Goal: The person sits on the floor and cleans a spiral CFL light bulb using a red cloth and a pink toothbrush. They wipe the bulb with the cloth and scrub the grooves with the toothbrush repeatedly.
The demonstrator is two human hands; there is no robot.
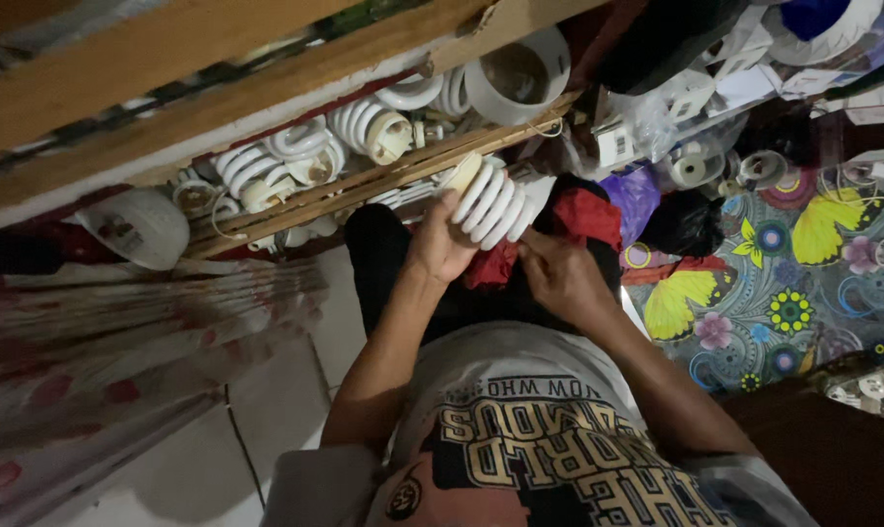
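Your left hand (pixel 440 246) has its fingers wrapped round the white spiral lamp (pixel 495 200), held up in front of your chest just below the wooden crate (pixel 364 185); your right hand (pixel 559 275) pinches closed at its base end. The glass coil looks light, stiff and fragile, so grip the plastic base, not the tube; about four more spiral lamps (pixel 369 127) lie in the crate, with one white round housing (pixel 517 76).
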